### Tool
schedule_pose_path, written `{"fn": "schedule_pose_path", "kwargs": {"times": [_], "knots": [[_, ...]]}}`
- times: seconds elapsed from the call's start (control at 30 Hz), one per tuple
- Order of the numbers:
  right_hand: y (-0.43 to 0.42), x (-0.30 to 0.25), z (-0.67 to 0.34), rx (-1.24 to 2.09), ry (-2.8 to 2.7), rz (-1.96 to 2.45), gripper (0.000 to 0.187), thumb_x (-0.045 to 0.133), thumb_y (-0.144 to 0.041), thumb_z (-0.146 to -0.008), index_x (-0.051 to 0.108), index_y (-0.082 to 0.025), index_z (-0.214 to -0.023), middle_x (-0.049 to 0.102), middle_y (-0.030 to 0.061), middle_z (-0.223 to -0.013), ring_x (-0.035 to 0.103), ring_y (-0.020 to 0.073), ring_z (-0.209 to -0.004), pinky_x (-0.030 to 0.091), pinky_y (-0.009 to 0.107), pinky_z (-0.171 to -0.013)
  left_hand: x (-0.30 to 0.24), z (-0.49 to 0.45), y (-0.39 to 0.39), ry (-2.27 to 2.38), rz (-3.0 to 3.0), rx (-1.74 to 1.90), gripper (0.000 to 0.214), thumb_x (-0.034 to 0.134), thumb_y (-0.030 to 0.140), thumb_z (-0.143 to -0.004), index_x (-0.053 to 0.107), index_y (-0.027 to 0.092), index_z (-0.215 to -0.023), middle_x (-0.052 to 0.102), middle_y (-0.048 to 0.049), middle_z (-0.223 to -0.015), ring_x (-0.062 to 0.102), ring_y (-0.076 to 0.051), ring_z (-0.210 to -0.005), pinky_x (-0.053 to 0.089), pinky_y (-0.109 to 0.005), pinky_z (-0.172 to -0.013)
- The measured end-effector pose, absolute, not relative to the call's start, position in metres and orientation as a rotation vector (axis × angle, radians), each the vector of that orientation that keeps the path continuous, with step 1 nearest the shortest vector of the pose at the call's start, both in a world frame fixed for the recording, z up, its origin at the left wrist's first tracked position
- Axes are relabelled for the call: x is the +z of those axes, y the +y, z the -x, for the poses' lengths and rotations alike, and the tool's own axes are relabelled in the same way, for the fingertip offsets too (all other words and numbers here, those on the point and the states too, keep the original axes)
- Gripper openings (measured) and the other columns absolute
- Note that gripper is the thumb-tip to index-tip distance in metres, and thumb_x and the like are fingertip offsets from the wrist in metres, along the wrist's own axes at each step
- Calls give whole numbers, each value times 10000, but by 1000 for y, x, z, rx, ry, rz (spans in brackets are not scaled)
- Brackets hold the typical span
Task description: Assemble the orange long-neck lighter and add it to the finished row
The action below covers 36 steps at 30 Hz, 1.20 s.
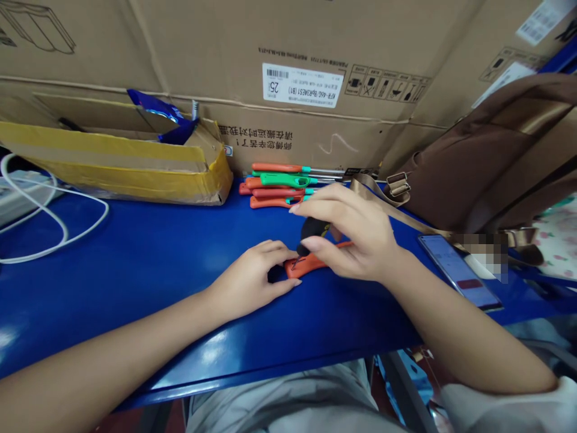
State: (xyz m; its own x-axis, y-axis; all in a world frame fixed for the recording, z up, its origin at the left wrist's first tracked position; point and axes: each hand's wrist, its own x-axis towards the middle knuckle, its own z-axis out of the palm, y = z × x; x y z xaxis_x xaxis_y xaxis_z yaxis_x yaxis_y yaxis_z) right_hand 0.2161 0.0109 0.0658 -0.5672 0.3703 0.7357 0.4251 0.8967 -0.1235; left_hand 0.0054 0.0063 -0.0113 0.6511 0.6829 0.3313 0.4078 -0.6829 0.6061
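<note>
An orange lighter-like tool (303, 265) lies on the blue table (135, 258). My left hand (252, 278) rests on the table with its fingers curled against the tool's near end, holding it down. My right hand (349, 237) is closed round a black-handled screwdriver (312, 231), whose tip points down onto the orange tool. Behind my hands lies a pile of several orange and green long lighters (282, 184).
An open taped cardboard box (130, 165) stands at the back left, with a blue bag (162, 117) in it. Large cartons form the back wall. White cables (49, 222) lie at the left. A brown bag (487, 156) and a phone (460, 270) are at the right.
</note>
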Motion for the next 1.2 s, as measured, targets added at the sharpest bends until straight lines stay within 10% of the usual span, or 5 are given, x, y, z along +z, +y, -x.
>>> {"fn": "schedule_pose_path", "kwargs": {"times": [0.43,1.2], "knots": [[8,70,-219,115,-2344,578,433,438,-199,-1010,496,-167,-1439,635,88,-1366,587,189,-1266,488,353,-1063,-12,-5,6,851,-2392,744,234,719,290,-881,702,174,-1084,692,-49,-1009,647,-203,-931,532,-350,-855],[6,67,-216,-31,-2266,566,311,700,-319,-896,629,-214,-1179,730,46,-1094,691,181,-1007,578,293,-857,-13,-6,6,871,-2490,696,229,693,360,-894,678,183,-1040,657,-70,-1053,597,-239,-970,508,-388,-851]]}}
